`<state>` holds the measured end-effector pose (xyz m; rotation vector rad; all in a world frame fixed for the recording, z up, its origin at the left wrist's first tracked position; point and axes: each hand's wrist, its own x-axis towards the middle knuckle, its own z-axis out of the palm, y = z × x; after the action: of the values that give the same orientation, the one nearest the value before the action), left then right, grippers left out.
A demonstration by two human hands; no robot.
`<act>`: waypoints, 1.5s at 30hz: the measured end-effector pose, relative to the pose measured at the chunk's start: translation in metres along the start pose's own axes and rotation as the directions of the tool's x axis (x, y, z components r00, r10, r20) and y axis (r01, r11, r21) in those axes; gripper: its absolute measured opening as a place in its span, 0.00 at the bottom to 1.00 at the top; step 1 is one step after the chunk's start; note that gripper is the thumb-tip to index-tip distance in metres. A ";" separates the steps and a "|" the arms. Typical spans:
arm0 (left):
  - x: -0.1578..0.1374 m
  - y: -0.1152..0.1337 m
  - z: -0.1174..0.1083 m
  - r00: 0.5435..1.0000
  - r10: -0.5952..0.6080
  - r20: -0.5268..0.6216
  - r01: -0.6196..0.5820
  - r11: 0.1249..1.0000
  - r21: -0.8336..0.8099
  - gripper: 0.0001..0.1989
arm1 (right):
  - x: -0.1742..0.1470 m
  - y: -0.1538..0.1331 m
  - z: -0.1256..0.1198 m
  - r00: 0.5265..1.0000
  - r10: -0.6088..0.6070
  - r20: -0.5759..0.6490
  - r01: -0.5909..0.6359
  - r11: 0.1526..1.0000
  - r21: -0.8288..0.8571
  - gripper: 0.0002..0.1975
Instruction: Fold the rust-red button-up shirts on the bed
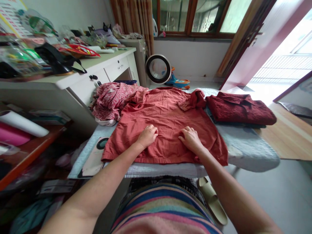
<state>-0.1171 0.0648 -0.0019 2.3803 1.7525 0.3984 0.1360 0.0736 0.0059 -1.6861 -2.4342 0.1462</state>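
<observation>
A rust-red shirt (165,112) lies spread out over a padded, pale blue ironing board, with its hem toward me and its sleeves folded in near the top. My left hand (148,136) rests on the lower part of the shirt, fingers bent and closed on the cloth. Level with it on the other side, my right hand (190,138) also has curled fingers closed on the fabric. Small creases run through the cloth between the two hands. Both fingertips are partly hidden.
Folded dark red clothing (241,109) is stacked on the board's right. A crumpled pink patterned garment (112,99) lies at the left. On the ironing board (253,149), a phone-like item (94,157) sits at front left. A cluttered white desk (97,66) stands beyond; slippers (212,200) lie below.
</observation>
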 end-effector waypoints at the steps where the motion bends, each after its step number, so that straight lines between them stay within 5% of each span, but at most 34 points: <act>1: 0.002 -0.001 -0.001 1.000 -0.006 0.012 0.006 1.000 -0.017 0.05 | 0.003 0.000 0.001 1.000 0.013 0.014 -0.013 1.000 -0.014 0.08; 13: 0.004 -0.003 -0.023 0.999 0.012 -0.045 -0.014 0.998 -0.066 0.05 | 0.012 0.005 0.001 0.998 -0.059 -0.039 0.059 0.998 0.012 0.09; 21: 0.005 -0.009 -0.006 0.997 0.013 0.070 -0.013 1.000 -0.009 0.05 | 0.014 0.003 0.006 0.995 -0.064 -0.074 0.065 0.998 0.015 0.06; 34: 0.009 0.001 -0.032 0.996 0.008 -0.087 -0.004 0.999 0.039 0.06 | 0.021 0.002 -0.005 0.957 -0.019 -0.288 0.063 0.987 0.146 0.04; 39: -0.002 0.013 -0.018 1.000 0.003 -0.027 0.002 0.985 0.173 0.11 | 0.017 0.003 0.007 0.974 -0.004 -0.228 0.027 0.995 0.096 0.05; 45: -0.030 0.041 0.013 0.997 0.075 0.030 -0.079 0.990 0.121 0.23 | 0.014 0.005 0.012 0.988 0.062 -0.142 -0.064 0.998 -0.008 0.07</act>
<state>-0.0838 0.0244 -0.0057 2.5312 1.7250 0.2764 0.1338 0.0885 -0.0061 -1.7169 -2.2854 0.0181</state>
